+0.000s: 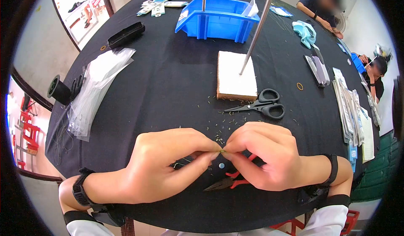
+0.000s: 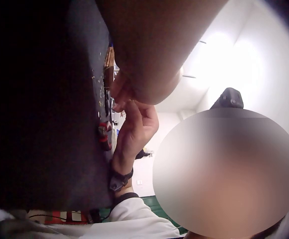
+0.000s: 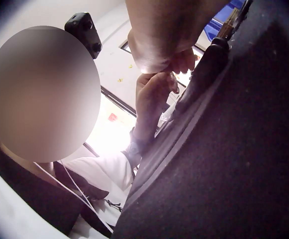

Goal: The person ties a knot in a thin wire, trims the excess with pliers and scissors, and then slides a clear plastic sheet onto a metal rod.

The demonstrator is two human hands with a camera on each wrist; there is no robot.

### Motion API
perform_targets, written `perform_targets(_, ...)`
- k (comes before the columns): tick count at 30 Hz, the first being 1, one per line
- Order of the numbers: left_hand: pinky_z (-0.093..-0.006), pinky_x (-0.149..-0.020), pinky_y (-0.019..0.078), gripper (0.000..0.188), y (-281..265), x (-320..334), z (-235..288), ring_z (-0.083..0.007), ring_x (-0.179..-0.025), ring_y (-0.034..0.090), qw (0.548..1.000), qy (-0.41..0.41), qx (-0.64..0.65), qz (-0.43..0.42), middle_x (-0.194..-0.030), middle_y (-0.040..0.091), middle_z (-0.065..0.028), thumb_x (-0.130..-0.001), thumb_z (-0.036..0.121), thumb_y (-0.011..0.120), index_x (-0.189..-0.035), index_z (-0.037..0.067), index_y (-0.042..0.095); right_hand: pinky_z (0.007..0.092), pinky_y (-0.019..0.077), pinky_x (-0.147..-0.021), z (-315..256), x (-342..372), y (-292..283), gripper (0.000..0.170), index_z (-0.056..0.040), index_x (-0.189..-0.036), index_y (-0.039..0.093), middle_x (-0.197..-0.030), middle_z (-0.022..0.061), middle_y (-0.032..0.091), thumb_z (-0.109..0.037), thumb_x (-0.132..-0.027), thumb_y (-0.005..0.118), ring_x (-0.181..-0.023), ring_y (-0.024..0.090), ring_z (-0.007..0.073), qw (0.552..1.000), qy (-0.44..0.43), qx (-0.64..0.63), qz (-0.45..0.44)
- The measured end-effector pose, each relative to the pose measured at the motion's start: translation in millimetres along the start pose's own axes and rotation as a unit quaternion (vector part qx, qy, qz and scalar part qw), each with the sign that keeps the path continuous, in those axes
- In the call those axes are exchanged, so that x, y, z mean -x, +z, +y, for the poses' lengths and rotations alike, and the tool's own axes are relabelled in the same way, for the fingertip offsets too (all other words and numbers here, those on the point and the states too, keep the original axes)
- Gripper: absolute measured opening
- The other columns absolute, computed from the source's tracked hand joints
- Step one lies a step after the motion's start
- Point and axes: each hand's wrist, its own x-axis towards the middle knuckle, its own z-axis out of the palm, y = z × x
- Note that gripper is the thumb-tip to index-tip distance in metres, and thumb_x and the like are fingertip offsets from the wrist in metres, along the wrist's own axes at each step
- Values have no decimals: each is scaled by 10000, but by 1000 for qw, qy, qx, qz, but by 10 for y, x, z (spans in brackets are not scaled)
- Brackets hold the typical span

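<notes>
Above the black-covered table, the left hand [image 1: 162, 162] and right hand [image 1: 269, 156] meet fingertip to fingertip. Between them, thumb and forefinger of each pinch a tiny yellow-green piece [image 1: 221, 151], mostly hidden by the fingertips; its kind cannot be told. Just below lies a small pale round disc [image 1: 221, 165]. Pliers with red handles [image 1: 221, 184] lie partly under the right hand. Short light clippings [image 1: 218, 139] are scattered beyond the fingertips. The left wrist view shows the right hand [image 2: 137, 127] facing the left; the right wrist view shows the left hand [image 3: 153, 97] behind the right.
Black scissors [image 1: 269, 105] lie beyond the right hand, beside a white-topped block [image 1: 236, 74] carrying a metal rod. Farther back stands a blue bin [image 1: 216, 25]. Plastic bags [image 1: 99, 86] and a thread spool [image 1: 59, 90] lie left; a stapler [image 1: 318, 70] and packets [image 1: 347, 107] lie right.
</notes>
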Motion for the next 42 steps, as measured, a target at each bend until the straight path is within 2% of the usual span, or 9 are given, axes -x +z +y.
perform_targets(8, -275, -592, 495, 124, -36, -13, 39, -220, -664, 636, 1000, -11, 1, 8, -773, 639, -124, -758, -46, 645, -881, -26, 639, 350, 460, -562, -5, -18, -36, 153, -8, -796, 547, -730, 113, 537, 51, -696, 648, -644, 568, 279, 1000, 23, -2, -15)
perform_targets(11, -247, -604, 501, 110, -42, -19, 42, -170, -690, 656, 1000, -10, 5, 14, -755, 668, -115, -781, -57, 616, -880, -33, 658, 348, 470, -577, 6, -38, -29, 158, -2, -823, 564, -755, 113, 555, 57, -701, 644, -660, 580, 275, 1000, 0, 7, -8)
perform_targets(17, -243, -610, 504, 95, -53, -38, 44, -170, -694, 658, 1000, 0, -3, 3, -757, 668, -118, -792, -51, 616, -877, -36, 656, 347, 481, -596, -2, -29, -67, 176, 5, -849, 574, -792, 117, 576, 63, -698, 644, -681, 589, 281, 1000, -3, 8, -28)
perform_targets(20, -259, -632, 519, 121, -62, -33, 53, -193, -706, 668, 1000, -18, 18, -5, -791, 655, -129, -777, -54, 640, -896, -35, 642, 347, 483, -600, 0, -24, -64, 179, 6, -849, 576, -801, 117, 578, 67, -695, 643, -687, 589, 281, 1000, -10, 8, -26)
perform_targets(32, -254, -614, 505, 101, -32, -9, 44, -189, -673, 653, 999, -39, 33, -1, -774, 650, -124, -778, -26, 647, -879, -32, 643, 338, 479, -603, 32, -3, -42, 239, 29, -857, 573, -806, 115, 557, 49, -634, 657, -682, 562, 272, 996, -61, 53, -38)
perform_targets(35, -237, -601, 499, 91, -28, 2, 81, -192, -651, 647, 994, -95, 49, 20, -774, 651, -122, -791, -12, 648, -880, -28, 642, 335, 479, -601, 51, -20, -68, 249, 26, -862, 573, -805, 108, 551, 45, -629, 660, -688, 566, 262, 993, -79, 81, -29)
perform_targets(38, -256, -633, 483, 58, -69, -43, 169, -188, -658, 621, 966, -223, 131, 5, -749, 644, -113, -803, 21, 654, -842, -21, 647, 329, 484, -602, 63, -33, -97, 273, 25, -877, 578, -812, 103, 550, 19, -617, 662, -698, 571, 252, 989, -101, 107, -18)
perform_targets(41, -287, -707, 461, 118, -168, -59, 66, -164, -766, 579, 996, -34, -41, -73, -775, 617, -86, -842, 51, 592, -761, -4, 658, 327, 488, -602, 59, -33, -109, 290, 25, -891, 584, -824, 101, 553, -10, -612, 657, -703, 574, 249, 986, -111, 126, -19)
perform_targets(42, -322, -755, 432, 158, -135, -63, 69, -183, -823, 556, 999, -19, -34, -34, -751, 609, -77, -828, 68, 608, -684, 15, 646, 324, 491, -608, 56, -34, -113, 290, 24, -892, 587, -830, 101, 555, -24, -614, 654, -705, 575, 248, 984, -115, 133, -19)
